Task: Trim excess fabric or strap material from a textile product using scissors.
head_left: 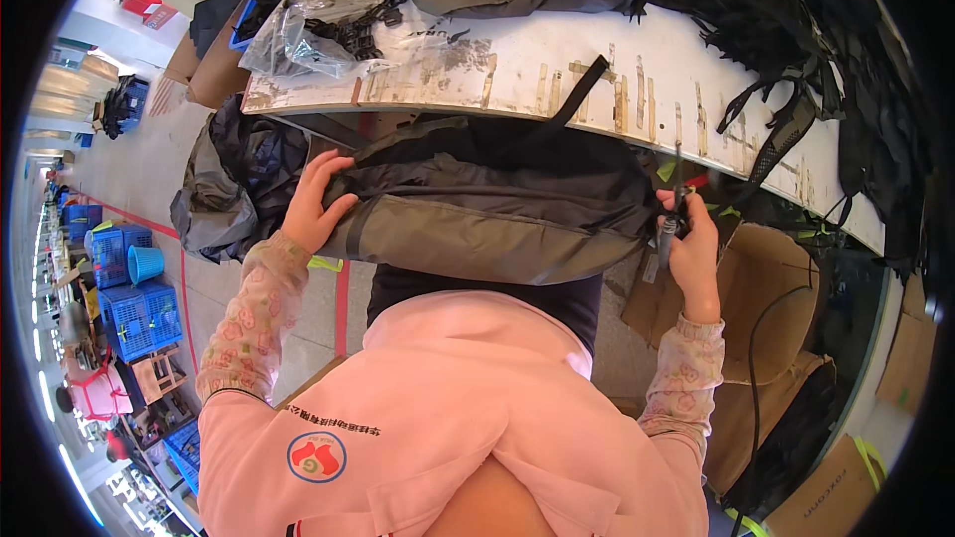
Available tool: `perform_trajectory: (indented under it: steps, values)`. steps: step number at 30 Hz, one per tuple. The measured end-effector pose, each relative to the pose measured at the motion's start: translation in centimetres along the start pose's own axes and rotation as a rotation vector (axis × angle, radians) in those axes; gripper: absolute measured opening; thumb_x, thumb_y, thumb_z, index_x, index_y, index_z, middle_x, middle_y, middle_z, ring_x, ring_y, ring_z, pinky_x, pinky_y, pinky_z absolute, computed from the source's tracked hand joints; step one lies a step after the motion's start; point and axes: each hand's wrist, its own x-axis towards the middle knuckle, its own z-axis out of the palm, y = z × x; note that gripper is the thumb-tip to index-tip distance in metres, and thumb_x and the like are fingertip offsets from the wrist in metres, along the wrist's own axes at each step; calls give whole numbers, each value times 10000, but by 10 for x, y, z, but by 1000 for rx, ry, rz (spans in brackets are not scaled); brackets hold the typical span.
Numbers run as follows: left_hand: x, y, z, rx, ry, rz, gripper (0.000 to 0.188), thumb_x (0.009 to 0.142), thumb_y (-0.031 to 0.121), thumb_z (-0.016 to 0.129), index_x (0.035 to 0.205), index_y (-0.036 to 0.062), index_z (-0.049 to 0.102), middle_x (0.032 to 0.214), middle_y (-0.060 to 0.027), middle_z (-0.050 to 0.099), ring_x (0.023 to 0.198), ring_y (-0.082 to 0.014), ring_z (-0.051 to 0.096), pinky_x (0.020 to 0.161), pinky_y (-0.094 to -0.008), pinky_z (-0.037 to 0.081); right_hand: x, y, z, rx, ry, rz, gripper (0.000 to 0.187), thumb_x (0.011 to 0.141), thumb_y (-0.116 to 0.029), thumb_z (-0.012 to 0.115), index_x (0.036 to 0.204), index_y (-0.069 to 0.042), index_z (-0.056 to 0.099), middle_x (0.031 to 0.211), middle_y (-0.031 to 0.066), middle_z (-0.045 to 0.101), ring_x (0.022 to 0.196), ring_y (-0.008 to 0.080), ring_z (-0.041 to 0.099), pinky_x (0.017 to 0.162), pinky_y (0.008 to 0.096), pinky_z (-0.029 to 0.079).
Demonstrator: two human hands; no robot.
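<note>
Head view: resting the left hand (316, 201), fingers parted, on the left end of the olive-black bag (477, 229), mid-frame; gripping a slim dark tool (669, 230) in the right hand (694, 251), right of centre. Might snag the bag if swinging that tool inward, or drop it if easing off at left. Lettered in 2 places: on the pink jacket (448, 368), lower left; on a carton (808, 505), lower right.

Bare hands: two (left hand (314, 207), right hand (693, 239)). Olive-and-black fabric bag (468, 231) between them: one. White worn-topped table (562, 38): one. Round light-blue plastic basket (146, 265): one. Dark slim hand tool (669, 227): one.
</note>
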Motion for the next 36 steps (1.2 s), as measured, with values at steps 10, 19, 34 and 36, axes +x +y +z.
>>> perform_trajectory:
  steps: [10, 19, 34, 36]
  values:
    - [32, 29, 13, -70, -450, 167, 377, 794, 279, 715, 1080, 57, 612, 1008, -120, 580, 996, -302, 523, 888, -385, 412, -14, -24, 14, -123, -362, 45, 341, 691, 103, 584, 1006, -20, 543, 941, 108, 664, 885, 247, 646, 764, 312, 481]
    - [36, -4, 28, -340, -441, 91, 376, 698, 196, 820, 832, 51, 501, 792, -29, 542, 764, -163, 507, 698, -299, 417, -22, 42, 42, 149, -409, 175, 295, 709, -3, 711, 932, -11, 518, 797, 85, 592, 775, 173, 563, 718, 285, 447]
    - [44, 29, 12, -749, -454, -213, 388, 722, 152, 814, 763, 110, 431, 719, 93, 358, 679, -27, 329, 576, -217, 281, 23, -90, 66, -327, -439, -90, 521, 577, -328, 866, 896, -37, 575, 733, 80, 602, 656, 271, 569, 635, 351, 458]
    - [42, 40, 12, -845, -483, -239, 381, 721, 172, 808, 764, 97, 437, 708, 83, 368, 667, -39, 328, 571, -227, 286, 27, -105, 85, -353, -495, -273, 516, 587, -367, 848, 870, -41, 565, 714, 95, 590, 663, 294, 570, 626, 371, 432]
